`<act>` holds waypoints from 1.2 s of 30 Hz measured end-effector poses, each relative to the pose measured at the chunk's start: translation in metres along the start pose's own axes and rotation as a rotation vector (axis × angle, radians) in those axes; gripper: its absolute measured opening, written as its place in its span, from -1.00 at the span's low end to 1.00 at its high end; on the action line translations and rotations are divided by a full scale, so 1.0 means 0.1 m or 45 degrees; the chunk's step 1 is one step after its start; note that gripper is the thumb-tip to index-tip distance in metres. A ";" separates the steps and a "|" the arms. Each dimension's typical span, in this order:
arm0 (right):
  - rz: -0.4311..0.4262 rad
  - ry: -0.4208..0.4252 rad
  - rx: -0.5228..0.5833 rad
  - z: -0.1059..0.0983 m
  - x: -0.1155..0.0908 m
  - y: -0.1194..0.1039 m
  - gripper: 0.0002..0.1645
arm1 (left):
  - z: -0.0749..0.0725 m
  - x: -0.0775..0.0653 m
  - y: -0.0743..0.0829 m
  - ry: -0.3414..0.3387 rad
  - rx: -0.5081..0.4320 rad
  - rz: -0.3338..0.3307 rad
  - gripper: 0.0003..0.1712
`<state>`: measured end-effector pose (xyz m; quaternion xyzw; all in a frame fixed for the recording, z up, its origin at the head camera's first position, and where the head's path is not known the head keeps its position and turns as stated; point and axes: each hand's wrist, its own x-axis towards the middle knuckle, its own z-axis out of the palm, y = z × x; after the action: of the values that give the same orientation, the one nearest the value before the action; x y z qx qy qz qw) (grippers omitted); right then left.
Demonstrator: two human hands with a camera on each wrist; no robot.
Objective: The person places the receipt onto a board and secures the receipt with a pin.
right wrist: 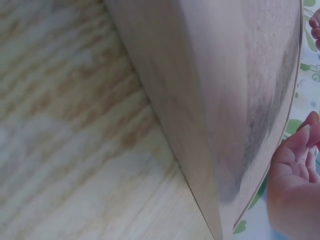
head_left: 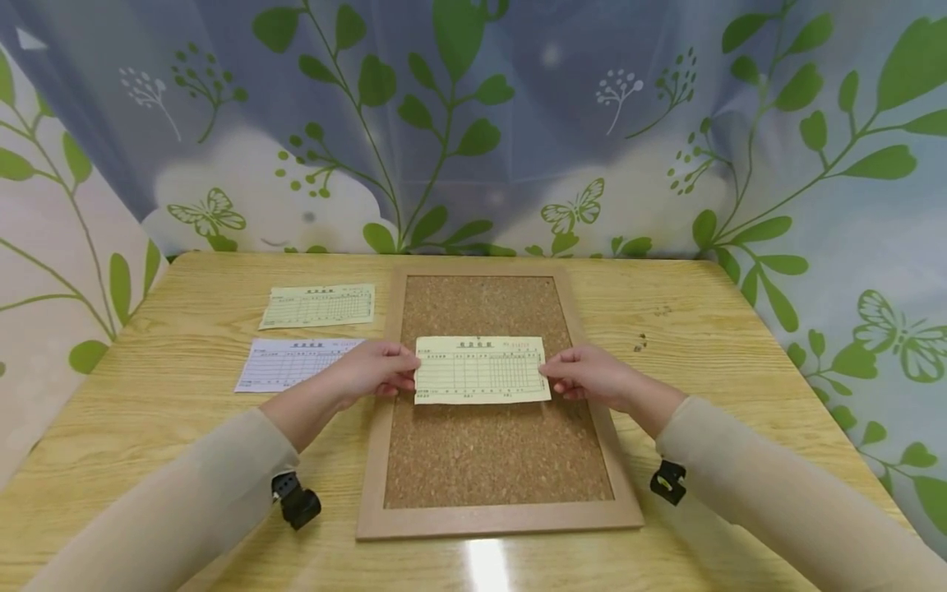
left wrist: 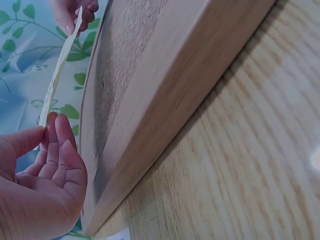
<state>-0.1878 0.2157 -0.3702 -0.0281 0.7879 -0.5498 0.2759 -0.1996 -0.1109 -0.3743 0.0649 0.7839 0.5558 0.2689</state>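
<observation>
A pale yellow printed form slip (head_left: 479, 372) is stretched flat between both hands over the middle of a wood-framed corkboard (head_left: 497, 460). Its left edge is pinched between thumb and fingers of the left hand (head_left: 373, 367). At the opposite edge, the right hand (head_left: 588, 376) pinches it the same way. Seen edge-on in the left wrist view, the slip (left wrist: 61, 70) is raised off the cork surface. The right wrist view shows the right hand (right wrist: 295, 185) beside the frame's side, with the slip mostly out of sight.
Left of the corkboard, a greenish slip (head_left: 320, 306) lies on the wooden table (head_left: 133, 460). Nearer the person is a white-lilac slip (head_left: 284, 364), partly covered by the left hand. Small dark tacks (head_left: 640, 342) sit right of the board. A leaf-patterned curtain (head_left: 473, 123) hangs behind.
</observation>
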 end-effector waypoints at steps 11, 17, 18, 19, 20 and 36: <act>-0.037 0.013 -0.035 -0.05 0.06 0.00 -0.78 | -0.01 0.10 0.00 0.018 -0.001 -0.004 -0.72; -0.039 0.026 -0.070 -0.08 0.07 0.01 -0.77 | 0.00 0.14 0.01 0.016 0.006 -0.021 -0.72; -0.039 0.029 -0.077 -0.08 0.07 0.02 -0.77 | 0.00 0.15 0.01 0.015 0.008 -0.022 -0.72; -0.038 0.032 -0.080 -0.09 0.08 0.02 -0.76 | 0.00 0.15 0.02 0.017 0.006 -0.023 -0.73; -0.040 0.033 -0.085 -0.09 0.08 0.02 -0.76 | 0.00 0.16 0.02 0.019 0.004 -0.024 -0.73; -0.032 0.060 -0.114 -0.08 0.11 0.01 -0.75 | 0.00 0.20 0.03 0.048 0.000 -0.039 -0.74</act>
<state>-0.2006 0.2194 -0.3738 -0.0373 0.8176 -0.5179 0.2488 -0.2171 -0.1017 -0.3784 0.0426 0.7897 0.5529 0.2626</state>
